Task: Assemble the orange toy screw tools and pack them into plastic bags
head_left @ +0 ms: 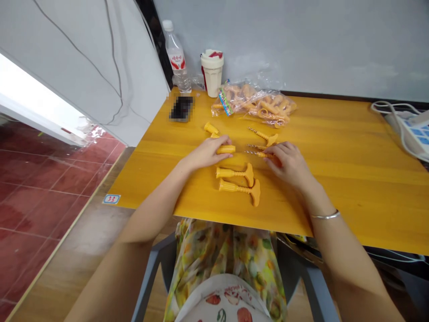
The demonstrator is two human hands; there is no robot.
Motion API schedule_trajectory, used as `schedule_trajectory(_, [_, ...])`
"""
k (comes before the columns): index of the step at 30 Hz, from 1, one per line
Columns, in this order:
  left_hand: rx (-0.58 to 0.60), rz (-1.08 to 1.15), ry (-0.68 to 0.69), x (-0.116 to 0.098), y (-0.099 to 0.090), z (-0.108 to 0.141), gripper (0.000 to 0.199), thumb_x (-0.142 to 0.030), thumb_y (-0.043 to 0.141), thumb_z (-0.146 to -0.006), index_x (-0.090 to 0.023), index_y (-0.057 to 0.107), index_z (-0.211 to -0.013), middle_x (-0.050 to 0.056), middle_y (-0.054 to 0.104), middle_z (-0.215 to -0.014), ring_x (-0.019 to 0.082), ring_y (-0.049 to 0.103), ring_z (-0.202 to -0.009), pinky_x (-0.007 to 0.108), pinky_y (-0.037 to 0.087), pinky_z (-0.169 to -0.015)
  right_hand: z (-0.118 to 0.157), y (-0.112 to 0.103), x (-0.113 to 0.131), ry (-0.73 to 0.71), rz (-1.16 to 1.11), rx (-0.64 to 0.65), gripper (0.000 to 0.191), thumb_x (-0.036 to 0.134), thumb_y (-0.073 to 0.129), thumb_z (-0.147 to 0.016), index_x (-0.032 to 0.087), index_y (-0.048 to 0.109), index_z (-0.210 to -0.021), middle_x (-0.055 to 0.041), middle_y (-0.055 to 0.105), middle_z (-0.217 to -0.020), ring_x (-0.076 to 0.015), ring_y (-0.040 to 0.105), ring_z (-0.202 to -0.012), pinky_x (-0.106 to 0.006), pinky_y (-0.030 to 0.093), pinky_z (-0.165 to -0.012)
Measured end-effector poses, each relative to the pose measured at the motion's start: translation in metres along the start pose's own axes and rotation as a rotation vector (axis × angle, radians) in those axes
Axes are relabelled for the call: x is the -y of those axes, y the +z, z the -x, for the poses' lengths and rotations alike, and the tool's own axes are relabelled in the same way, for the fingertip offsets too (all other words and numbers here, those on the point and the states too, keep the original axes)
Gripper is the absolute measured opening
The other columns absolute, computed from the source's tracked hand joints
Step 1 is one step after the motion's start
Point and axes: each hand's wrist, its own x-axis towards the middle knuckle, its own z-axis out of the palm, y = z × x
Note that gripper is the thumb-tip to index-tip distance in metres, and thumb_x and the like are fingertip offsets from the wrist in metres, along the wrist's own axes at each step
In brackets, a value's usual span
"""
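Observation:
My left hand [212, 153] is closed around a ribbed yellow plastic sheath [226, 149]. Just behind that hand lie more yellow sheaths [211, 128], one partly covered by the fingers. A T-handled corkscrew [256, 153] is pinched in my right hand [287, 162], its metal spiral pointing left toward the sheath, a gap between them. Close behind it a second corkscrew spiral [254, 146] shows, its handle mostly hidden by my fingers. Farther back rests a loose corkscrew [266, 136]. In front of my hands lie two sheathed corkscrews [238, 173], handles to the right.
A clear bag of orange plastic parts [271, 106] lies at the back of the yellow table [335, 179]. Left of it stand a white lidded cup [212, 76] and a water bottle [177, 60], with a blurred dark phone-like object [181, 108] before them. A cabled power strip [415, 127] sits far right.

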Motion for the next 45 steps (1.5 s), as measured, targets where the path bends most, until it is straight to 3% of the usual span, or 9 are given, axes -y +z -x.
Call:
schedule_trajectory(8, [0.076,0.043,0.104,-0.018,0.021,-0.006,0.032,-0.038,0.063,-0.092,-0.018,0.065,-0.117,0.007,0.074,-0.108,0.020,0.069,-0.094,0.031,0.049,-0.088,-0.007,0.014,0.020,-0.081,0.183,-0.048,0.022,0.030,0.049,-0.097,0.025,0.068,-0.106,-0.0088,0.069,-0.092,-0.0278,0.054,-0.098,-0.046,0.041,-0.095])
schedule_trajectory(13, [0.041,0.113,0.104,-0.021,0.028,-0.006,0.033,-0.042,0.065,-0.090,-0.019,0.071,-0.113,0.006,0.076,-0.108,0.021,0.071,-0.095,0.031,0.051,-0.088,-0.012,0.018,0.037,-0.087,0.080,-0.029,0.024,0.031,0.050,-0.097,0.031,0.069,-0.111,-0.0073,0.070,-0.095,-0.0290,0.057,-0.104,-0.054,0.038,-0.105])
schedule_trajectory(18, [-0.005,0.295,0.039,-0.014,0.021,-0.006,0.032,-0.042,0.067,-0.087,-0.017,0.074,-0.105,0.006,0.077,-0.103,0.019,0.070,-0.093,0.029,0.051,-0.091,-0.007,0.016,0.023,-0.106,-0.182,-0.121,0.036,0.027,0.041,-0.100,0.029,0.062,-0.129,-0.0087,0.070,-0.117,-0.0289,0.056,-0.119,-0.054,0.045,-0.103])
schedule_trajectory(23, [-0.042,0.381,-0.012,-0.010,0.019,-0.008,0.034,-0.044,0.067,-0.086,-0.014,0.074,-0.102,0.006,0.076,-0.102,0.019,0.070,-0.094,0.030,0.051,-0.092,-0.005,0.005,0.008,-0.057,-0.113,-0.130,0.037,0.023,0.043,-0.099,0.036,0.062,-0.128,-0.0063,0.065,-0.133,-0.0292,0.051,-0.127,-0.054,0.044,-0.105])
schedule_trajectory(27, [-0.036,0.328,0.026,-0.011,0.025,-0.007,0.033,-0.041,0.068,-0.086,-0.016,0.073,-0.106,0.006,0.076,-0.102,0.019,0.070,-0.094,0.029,0.051,-0.090,-0.005,0.006,0.017,0.042,-0.190,0.017,0.034,0.045,0.044,-0.101,0.026,0.067,-0.114,-0.0124,0.072,-0.110,-0.0298,0.062,-0.105,-0.049,0.050,-0.093])
schedule_trajectory(31, [-0.104,0.196,0.162,-0.012,0.032,-0.005,0.028,-0.038,0.064,-0.091,-0.017,0.072,-0.108,0.007,0.076,-0.103,0.017,0.070,-0.091,0.028,0.051,-0.088,-0.005,0.014,0.029,0.354,-0.636,0.163,0.053,0.064,0.031,-0.099,0.023,0.065,-0.093,-0.0065,0.068,-0.072,-0.0198,0.062,-0.064,-0.036,0.052,-0.068])
schedule_trajectory(36, [-0.133,0.084,0.216,-0.009,0.034,-0.006,0.028,-0.038,0.060,-0.094,-0.020,0.072,-0.112,0.008,0.075,-0.099,0.017,0.069,-0.086,0.028,0.051,-0.081,-0.008,0.016,0.031,0.523,-1.066,0.295,0.057,0.067,0.032,-0.097,0.021,0.064,-0.109,-0.0029,0.066,-0.065,-0.0168,0.054,-0.050,-0.032,0.048,-0.054])
schedule_trajectory(41, [-0.180,0.163,0.142,-0.005,0.029,-0.007,0.026,-0.038,0.064,-0.091,-0.019,0.073,-0.107,0.008,0.077,-0.104,0.019,0.071,-0.094,0.030,0.052,-0.088,-0.004,0.015,0.021,0.404,-0.612,0.000,0.050,0.052,0.032,-0.101,0.027,0.048,-0.142,-0.0064,0.070,-0.091,-0.0195,0.064,-0.069,-0.037,0.054,-0.073])
schedule_trajectory(45, [-0.157,0.185,0.136,-0.007,0.030,-0.005,0.027,-0.039,0.066,-0.089,-0.019,0.073,-0.105,0.006,0.077,-0.101,0.018,0.071,-0.088,0.029,0.052,-0.085,-0.002,0.015,0.017,0.212,-0.234,0.012,0.046,0.052,0.044,-0.097,0.027,0.060,-0.131,-0.0127,0.066,-0.110,-0.0272,0.065,-0.092,-0.040,0.053,-0.079])
